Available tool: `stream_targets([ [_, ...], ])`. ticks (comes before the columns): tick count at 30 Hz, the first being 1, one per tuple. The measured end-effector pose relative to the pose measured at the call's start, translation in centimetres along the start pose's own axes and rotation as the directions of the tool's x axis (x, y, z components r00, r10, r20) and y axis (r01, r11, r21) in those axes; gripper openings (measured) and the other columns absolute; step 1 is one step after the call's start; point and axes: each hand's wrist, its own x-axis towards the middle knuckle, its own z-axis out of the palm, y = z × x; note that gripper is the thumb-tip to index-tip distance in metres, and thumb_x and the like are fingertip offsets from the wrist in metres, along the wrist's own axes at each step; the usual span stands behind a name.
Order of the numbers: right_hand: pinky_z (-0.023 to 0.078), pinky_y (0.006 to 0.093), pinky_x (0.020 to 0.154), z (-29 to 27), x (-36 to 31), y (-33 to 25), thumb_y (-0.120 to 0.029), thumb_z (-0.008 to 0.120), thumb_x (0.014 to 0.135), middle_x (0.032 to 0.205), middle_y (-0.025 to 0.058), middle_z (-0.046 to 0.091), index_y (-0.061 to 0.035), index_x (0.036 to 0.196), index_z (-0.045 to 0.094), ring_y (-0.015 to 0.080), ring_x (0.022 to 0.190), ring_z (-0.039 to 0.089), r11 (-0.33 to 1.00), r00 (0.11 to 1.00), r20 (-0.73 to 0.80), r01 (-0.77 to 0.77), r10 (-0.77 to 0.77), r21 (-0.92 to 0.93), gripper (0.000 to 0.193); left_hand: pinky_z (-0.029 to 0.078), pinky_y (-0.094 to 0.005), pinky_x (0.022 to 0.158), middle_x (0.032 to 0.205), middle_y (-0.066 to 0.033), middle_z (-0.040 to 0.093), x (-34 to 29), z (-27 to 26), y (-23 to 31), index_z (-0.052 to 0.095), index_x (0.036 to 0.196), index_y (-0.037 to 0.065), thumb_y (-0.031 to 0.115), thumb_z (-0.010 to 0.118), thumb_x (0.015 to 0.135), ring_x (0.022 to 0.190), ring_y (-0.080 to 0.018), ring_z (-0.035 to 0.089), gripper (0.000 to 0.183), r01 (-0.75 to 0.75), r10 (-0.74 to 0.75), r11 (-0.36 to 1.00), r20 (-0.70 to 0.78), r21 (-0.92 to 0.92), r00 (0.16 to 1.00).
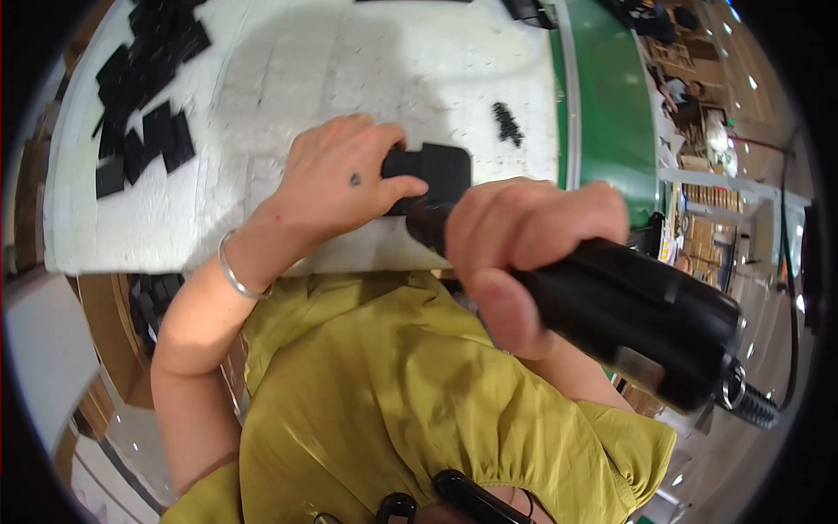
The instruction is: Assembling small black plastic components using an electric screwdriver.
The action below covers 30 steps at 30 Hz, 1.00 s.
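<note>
My right hand (532, 231) is wrapped round a black electric screwdriver (637, 306), which has a coiled cord at its rear end. The tool lies slanted, its front end meeting a flat black plastic part (447, 166). Thumb and fingers of my left hand (349, 170) pinch that part from its left side, just above the table near its front edge. Where the screwdriver's tip touches is hidden by the tool's own nose. A small heap of black screws (506, 125) lies on the tabletop beyond my right hand.
Many flat black parts (144, 79) are piled at the left of the white table (489, 52). A green surface (607, 105) runs along its right side. Below the left edge stands a cardboard box (122, 349) with black pieces. A person (681, 92) is at the far right.
</note>
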Motion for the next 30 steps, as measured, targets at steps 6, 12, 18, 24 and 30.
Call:
stream_targets([
  [6,0.043,0.0237,0.06,-2.1,0.4,0.9,-0.003,0.066,0.074,0.076,0.0025,0.054,-0.0043,0.095,0.05,0.0076,0.067,0.054,0.98,0.98,-0.188,-0.025,0.062,0.195,0.027,0.047,-0.0331,0.078,0.09,-0.0122,0.065,0.4,0.4,-2.5,0.065,0.095,0.002,0.026,0.074,0.067,0.086,-0.0253,0.062,0.037,0.214,-0.228,0.953,-0.042,-0.213,0.973],
  [12,0.043,0.0207,0.062,-3.3,1.3,1.5,-0.015,0.076,0.07,0.089,0.0026,0.057,-0.0019,0.11,0.049,0.0052,0.071,0.051,0.937,0.885,-0.463,0.117,0.051,0.328,0.049,0.044,-0.0289,0.081,0.109,-0.0096,0.058,-0.1,-2.9,-4.1,0.047,0.124,-0.001,0.027,0.051,0.093,0.094,-0.019,0.055,0.041,0.016,-0.357,0.372,-0.127,-0.928,0.926],
  [18,0.045,0.026,0.081,-3.2,0.3,3.5,-0.018,0.072,0.065,0.092,0.0094,0.062,0.0044,0.109,0.053,0.0123,0.085,0.054,0.98,0.924,-0.357,-0.073,0.135,0.184,0.053,0.04,-0.0352,0.089,0.116,-0.016,0.053,-0.6,-1.7,3.5,0.046,0.123,-0.006,0.035,0.049,0.094,0.103,-0.023,0.051,0.05,0.172,-0.306,0.404,0.045,-0.898,0.951],
  [24,0.045,0.0263,0.073,-3.9,0.3,3.1,-0.017,0.072,0.063,0.082,0.0058,0.06,0.0044,0.101,0.056,0.0115,0.078,0.052,0.954,0.972,-0.19,-0.081,0.139,0.288,0.046,0.035,-0.0441,0.1,0.127,-0.0199,0.049,-0.8,-5.8,1.0,0.044,0.126,-0.008,0.041,0.047,0.093,0.116,-0.031,0.047,0.06,0.138,-0.268,-0.288,0.218,-0.948,0.938],
  [30,0.045,0.027,0.064,-3.4,0.5,0.7,-0.032,0.078,0.066,0.076,0.0027,0.059,0.0028,0.093,0.059,0.0097,0.074,0.053,0.982,0.983,-0.003,-0.181,0.181,0.06,0.048,0.048,-0.0406,0.085,0.116,-0.0124,0.058,-5.4,-9.8,-0.2,0.042,0.133,0.011,0.038,0.034,0.097,0.096,-0.021,0.06,0.046,0.001,-0.102,-0.068,0.008,-0.998,0.995],
])
